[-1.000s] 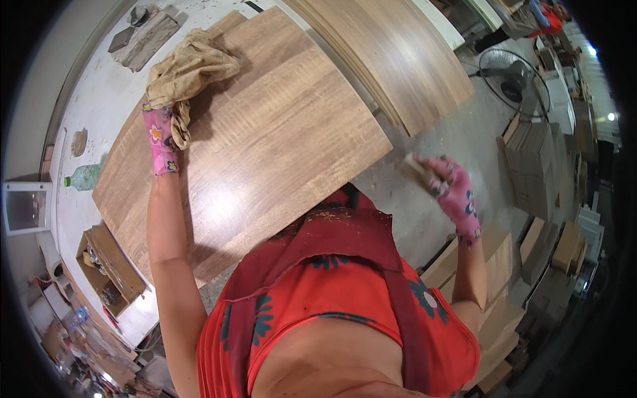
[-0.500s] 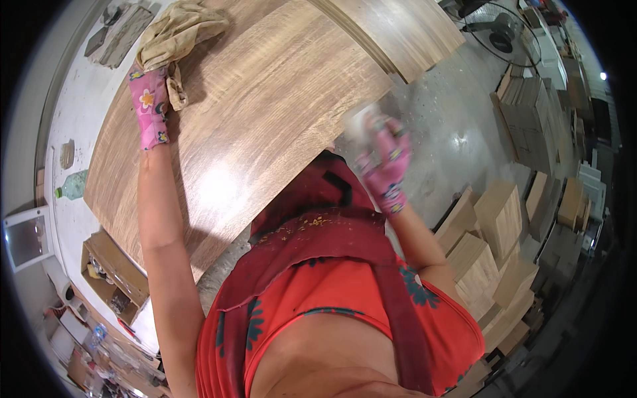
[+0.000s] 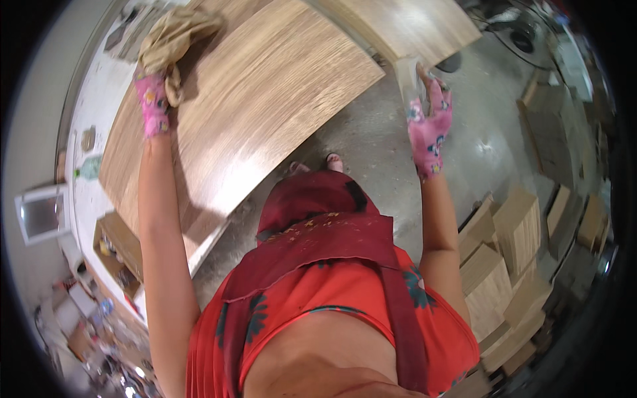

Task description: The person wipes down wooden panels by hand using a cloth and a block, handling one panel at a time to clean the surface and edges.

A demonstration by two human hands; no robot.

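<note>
A large wood-grain board (image 3: 265,86) lies flat over the white table. On its far left part, my left hand (image 3: 154,106), in a pink flowered glove, grips a crumpled tan cloth (image 3: 174,38). The cloth covers its fingers. My right hand (image 3: 430,123), gloved the same way, is raised over the floor beyond the board's right corner. Its fingers are around a pale, ring-shaped roll of tape (image 3: 406,79), seen partly from the side. Close to that roll is the edge of a second wood-grain board (image 3: 411,26).
Wooden pieces (image 3: 491,278) stand stacked on the floor at the right. A fan (image 3: 524,40) is at the far right. On the white table's (image 3: 86,192) left side are a green bottle (image 3: 90,167) and an open cardboard box (image 3: 119,249).
My right hand has moved away from my body and to the right with the roll, toward the second board. My left hand stays on the cloth. The view has shifted slightly.
</note>
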